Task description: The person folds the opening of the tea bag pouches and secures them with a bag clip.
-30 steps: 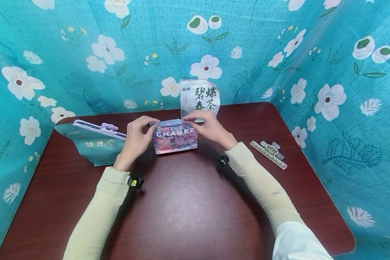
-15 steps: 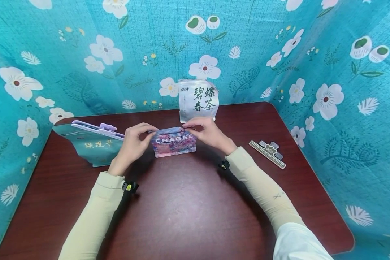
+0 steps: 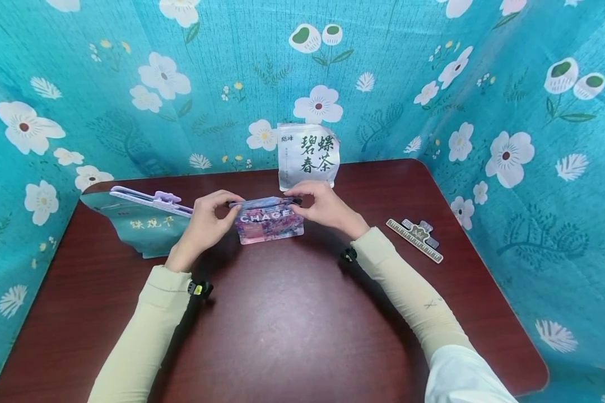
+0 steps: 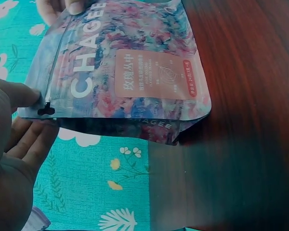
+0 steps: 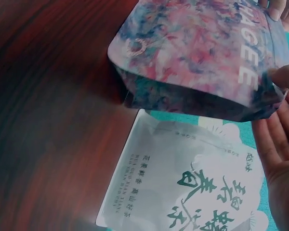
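A small pink, blue and purple pouch marked CHAGEE (image 3: pixel 271 226) stands on the table with its top edge between both hands. My left hand (image 3: pixel 204 224) pinches the top left corner, thumb in front; in the left wrist view that thumb lies close to a small dark mark by the zip line. At the other end my right hand (image 3: pixel 327 208) pinches the top right corner, its thumb beside the last letter. The right wrist view shows the pouch's side (image 5: pixel 197 98) bulging, with the fingers behind the corner.
Behind the pouch a white tea bag with green characters (image 3: pixel 307 154) stands upright near the curtain (image 3: pixel 222 73). A green tea bag (image 3: pixel 141 226) with a purple sealing clip (image 3: pixel 151 201) along its top stands at the left. A ruler-edged clip (image 3: pixel 415 239) lies at the right.
Both hands and the pouch have come slightly lower and nearer, uncovering more of the white tea bag. The right thumb now covers more of the pouch's last letter.
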The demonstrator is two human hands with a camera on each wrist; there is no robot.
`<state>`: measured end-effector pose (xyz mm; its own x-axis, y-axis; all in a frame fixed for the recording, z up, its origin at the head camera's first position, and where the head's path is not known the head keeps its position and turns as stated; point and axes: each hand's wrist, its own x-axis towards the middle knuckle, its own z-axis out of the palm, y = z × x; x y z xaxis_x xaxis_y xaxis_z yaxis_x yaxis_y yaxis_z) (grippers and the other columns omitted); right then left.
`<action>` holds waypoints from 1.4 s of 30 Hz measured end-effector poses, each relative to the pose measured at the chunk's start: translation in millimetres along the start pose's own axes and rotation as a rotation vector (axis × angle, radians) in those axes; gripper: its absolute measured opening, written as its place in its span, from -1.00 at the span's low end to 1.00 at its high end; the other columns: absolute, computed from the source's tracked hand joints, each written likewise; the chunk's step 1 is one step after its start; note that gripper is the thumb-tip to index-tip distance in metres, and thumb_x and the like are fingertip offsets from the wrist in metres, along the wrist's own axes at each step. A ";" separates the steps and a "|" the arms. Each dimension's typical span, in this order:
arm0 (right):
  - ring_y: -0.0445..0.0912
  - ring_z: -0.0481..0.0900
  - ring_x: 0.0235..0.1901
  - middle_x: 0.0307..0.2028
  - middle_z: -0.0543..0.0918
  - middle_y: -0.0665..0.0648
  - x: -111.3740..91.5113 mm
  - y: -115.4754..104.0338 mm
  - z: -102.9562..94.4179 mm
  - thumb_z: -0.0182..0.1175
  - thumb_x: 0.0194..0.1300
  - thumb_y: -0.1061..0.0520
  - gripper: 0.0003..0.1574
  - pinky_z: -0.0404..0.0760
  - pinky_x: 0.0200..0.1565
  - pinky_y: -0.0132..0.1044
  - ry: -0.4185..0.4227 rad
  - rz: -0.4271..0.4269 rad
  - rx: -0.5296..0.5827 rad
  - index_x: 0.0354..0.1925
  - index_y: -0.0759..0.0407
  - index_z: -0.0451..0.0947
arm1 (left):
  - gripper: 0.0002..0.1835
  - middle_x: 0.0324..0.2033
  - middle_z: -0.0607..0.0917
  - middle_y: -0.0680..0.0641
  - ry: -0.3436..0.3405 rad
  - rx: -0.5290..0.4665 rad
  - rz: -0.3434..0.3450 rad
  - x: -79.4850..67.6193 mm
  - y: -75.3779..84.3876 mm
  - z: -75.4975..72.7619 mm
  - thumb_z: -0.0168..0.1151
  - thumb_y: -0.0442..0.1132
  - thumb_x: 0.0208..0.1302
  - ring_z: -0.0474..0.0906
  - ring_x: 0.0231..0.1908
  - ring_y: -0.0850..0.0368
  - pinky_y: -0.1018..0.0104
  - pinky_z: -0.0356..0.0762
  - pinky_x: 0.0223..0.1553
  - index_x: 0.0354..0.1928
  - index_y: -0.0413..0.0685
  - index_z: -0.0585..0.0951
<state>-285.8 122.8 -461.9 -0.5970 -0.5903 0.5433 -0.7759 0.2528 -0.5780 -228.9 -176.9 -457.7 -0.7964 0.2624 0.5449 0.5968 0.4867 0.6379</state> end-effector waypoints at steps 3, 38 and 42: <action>0.02 0.67 -0.21 -0.18 0.78 0.14 -3.6 4.1 -0.2 0.46 0.17 0.32 -0.66 0.66 -0.13 0.03 -0.004 0.016 -0.013 -0.04 0.27 0.74 | -0.84 -0.18 0.79 -0.09 -0.018 0.016 0.006 1.9 2.2 -0.2 0.37 -0.41 0.29 0.65 -0.23 0.08 0.26 0.55 -0.23 -0.12 -0.12 0.77; -0.03 0.73 -0.13 -0.15 0.79 0.18 -9.3 4.6 9.0 0.36 0.28 0.35 -0.73 0.67 0.00 -0.19 0.024 -0.069 -0.028 -0.04 0.27 0.77 | -0.85 -0.22 0.80 -0.17 -0.237 0.207 -0.067 41.5 40.6 35.1 0.27 -0.30 0.39 0.71 -0.26 -0.01 0.08 0.67 -0.10 -0.15 -0.21 0.77; -0.04 0.73 -0.15 -0.17 0.80 0.18 -10.6 4.3 9.9 0.35 0.29 0.35 -0.76 0.68 -0.05 -0.19 0.048 -0.051 -0.014 -0.06 0.27 0.77 | -0.84 -0.22 0.80 -0.18 -0.260 0.197 -0.082 41.7 41.2 35.2 0.27 -0.30 0.41 0.70 -0.27 -0.01 0.08 0.68 -0.10 -0.14 -0.22 0.76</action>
<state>-280.8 122.6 -476.2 -0.5653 -0.5653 0.6007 -0.8083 0.2344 -0.5401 -240.9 -116.6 -427.9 -0.8542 0.4076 0.3229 0.5199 0.6597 0.5426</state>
